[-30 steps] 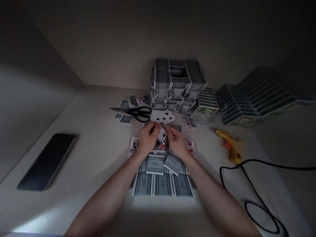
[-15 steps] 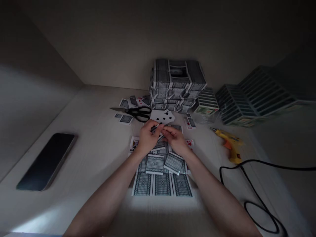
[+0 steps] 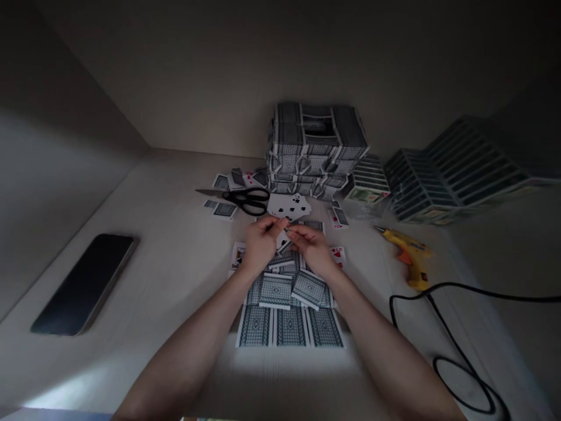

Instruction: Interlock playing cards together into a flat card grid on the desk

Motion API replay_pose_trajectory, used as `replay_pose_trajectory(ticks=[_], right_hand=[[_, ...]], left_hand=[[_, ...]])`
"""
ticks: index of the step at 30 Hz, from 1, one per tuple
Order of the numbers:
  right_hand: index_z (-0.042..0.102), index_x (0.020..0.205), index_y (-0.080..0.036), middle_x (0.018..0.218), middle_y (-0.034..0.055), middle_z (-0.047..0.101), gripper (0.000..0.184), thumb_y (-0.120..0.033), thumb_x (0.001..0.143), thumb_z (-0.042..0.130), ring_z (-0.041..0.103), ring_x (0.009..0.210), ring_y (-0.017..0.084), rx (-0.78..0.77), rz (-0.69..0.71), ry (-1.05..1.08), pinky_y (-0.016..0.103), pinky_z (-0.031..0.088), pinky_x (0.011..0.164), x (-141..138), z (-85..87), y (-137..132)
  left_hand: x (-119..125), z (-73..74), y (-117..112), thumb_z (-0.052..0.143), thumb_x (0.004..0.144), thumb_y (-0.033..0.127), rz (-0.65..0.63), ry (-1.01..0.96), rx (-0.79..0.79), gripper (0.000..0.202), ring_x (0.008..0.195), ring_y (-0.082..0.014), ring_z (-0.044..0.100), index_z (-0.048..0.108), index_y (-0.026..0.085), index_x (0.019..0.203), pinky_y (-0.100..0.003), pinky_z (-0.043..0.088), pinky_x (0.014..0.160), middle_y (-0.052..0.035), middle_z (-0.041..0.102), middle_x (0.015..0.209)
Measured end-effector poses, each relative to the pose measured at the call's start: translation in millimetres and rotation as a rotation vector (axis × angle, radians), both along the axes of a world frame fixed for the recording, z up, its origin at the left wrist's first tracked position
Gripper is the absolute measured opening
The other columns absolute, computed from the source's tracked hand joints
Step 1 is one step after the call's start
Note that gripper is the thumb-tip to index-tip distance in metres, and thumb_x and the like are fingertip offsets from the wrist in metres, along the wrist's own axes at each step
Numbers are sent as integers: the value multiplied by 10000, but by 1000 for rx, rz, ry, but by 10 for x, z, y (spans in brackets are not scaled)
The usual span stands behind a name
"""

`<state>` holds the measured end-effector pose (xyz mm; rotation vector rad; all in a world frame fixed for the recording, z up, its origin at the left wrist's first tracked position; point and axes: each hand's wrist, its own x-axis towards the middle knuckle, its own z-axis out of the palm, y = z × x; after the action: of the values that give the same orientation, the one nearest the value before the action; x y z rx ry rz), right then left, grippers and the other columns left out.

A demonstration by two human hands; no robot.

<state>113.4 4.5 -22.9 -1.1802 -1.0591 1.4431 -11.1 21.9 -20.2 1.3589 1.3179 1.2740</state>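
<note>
My left hand [image 3: 262, 242] and my right hand [image 3: 310, 245] meet above the middle of the table, fingertips pinched together. Between them is a playing card [image 3: 283, 241], its white face with black pips partly showing; the fingers hide much of it. Below lie several blue-patterned playing cards, some folded, such as the folded card [image 3: 277, 289] and a tilted folded card [image 3: 309, 287]. Under these, a flat panel of cards [image 3: 290, 327] lies face down. A king card [image 3: 238, 255] sticks out at the left, a five of hearts [image 3: 337, 255] at the right.
Behind my hands stands a box built of playing cards [image 3: 318, 146]. Black-handled scissors [image 3: 245, 200] lie left of it near loose cards. A phone [image 3: 83, 283] lies at left. A yellow glue gun [image 3: 407, 254], a black cable [image 3: 464, 356] and striped card stacks [image 3: 451, 175] occupy the right.
The card between my fingers has turned, so more of its white face shows below my fingertips. Both hands stay nearly in place; the view has shifted slightly.
</note>
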Motion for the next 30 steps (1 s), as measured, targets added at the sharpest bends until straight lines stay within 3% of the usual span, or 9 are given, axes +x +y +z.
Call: replay_pose_trajectory(ticks=[7, 13, 18, 30], right_hand=[[668, 716, -213, 742, -12, 616, 196, -406, 705, 639, 549, 678, 148, -14, 38, 27, 272, 527, 567, 6, -11, 7], [652, 682, -213, 682, -12, 606, 194, -404, 709, 624, 560, 686, 161, 0, 45, 21, 289, 537, 576, -13, 49, -24], [646, 686, -204, 685, -5, 605, 243, -447, 685, 650, 557, 682, 166, 15, 5, 24, 296, 538, 562, -31, 84, -44], [680, 807, -222, 772, -13, 643, 197, -373, 681, 688, 580, 652, 142, -57, 66, 175, 299, 541, 616, -6, 10, -15]], left_hand=[[12, -20, -46, 522, 833, 324, 53, 448, 270, 222, 656, -148, 533, 559, 174, 674, -255, 370, 622, -17, 578, 654], [-14, -34, -101, 483, 870, 308, 49, 615, 443, 199, 694, -153, 555, 560, 182, 737, -257, 381, 639, -35, 601, 707], [-18, -31, -131, 465, 885, 281, 61, 621, 530, 195, 719, -153, 588, 604, 183, 789, -256, 410, 666, -43, 644, 726], [-27, 1, -133, 513, 860, 273, 96, 435, 482, 182, 691, -141, 603, 645, 183, 772, -247, 430, 650, -30, 675, 718]])
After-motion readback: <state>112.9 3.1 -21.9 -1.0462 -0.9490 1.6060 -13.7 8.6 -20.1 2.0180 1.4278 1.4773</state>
